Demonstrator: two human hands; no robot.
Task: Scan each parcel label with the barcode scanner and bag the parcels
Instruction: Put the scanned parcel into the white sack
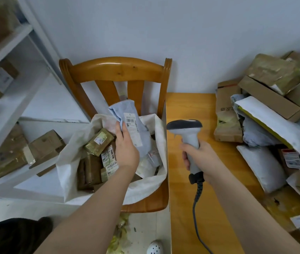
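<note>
My left hand (126, 150) grips a pale blue soft parcel (136, 125) with a white barcode label, holding it over the open white sack (68, 151) on the wooden chair (116, 70). Several taped brown parcels (99, 142) with labels lie inside the sack. My right hand (199, 158) grips the handle of a grey barcode scanner (185, 126) above the yellow table (187, 107). The scanner head points left toward the blue parcel, and its coiled cable (197, 198) hangs down toward me.
A pile of cardboard boxes (273, 92) and white and grey mailers (262, 165) fills the table's right side. White shelving (4, 110) at the left holds more brown parcels (17, 154). A white wall stands behind.
</note>
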